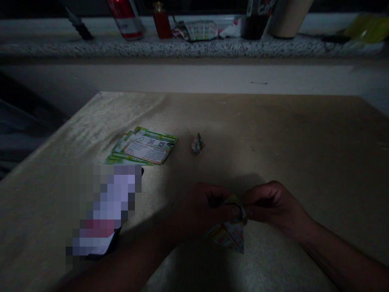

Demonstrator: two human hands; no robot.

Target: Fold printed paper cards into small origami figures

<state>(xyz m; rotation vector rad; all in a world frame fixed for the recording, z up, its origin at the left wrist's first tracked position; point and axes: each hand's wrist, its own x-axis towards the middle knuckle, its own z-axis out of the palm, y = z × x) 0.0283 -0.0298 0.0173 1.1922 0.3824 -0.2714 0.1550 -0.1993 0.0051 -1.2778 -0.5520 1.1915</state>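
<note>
A dim beige table (304, 134) bore a stack of green leaflets (144, 147) at its left. Near its front edge the left hand (200, 209) and right hand (273, 205) met, both pinching a folded leaflet (231, 235) that hung between and just below them. A small folded piece (197, 144) lay well beyond.

I am pinching one folded leaflet (231, 236) between my two hands, left hand (202, 209) and right hand (273, 207). One small folded piece (197, 144) and one fanned pile of leaflets (142, 148) are lying on the one table (288, 134). At least three sheets are showing in the pile. One red can (126, 18), one small red bottle (161, 22), one dark bottle (255, 24) and one pale cup (288, 18) are standing on the ledge (91, 48).
</note>
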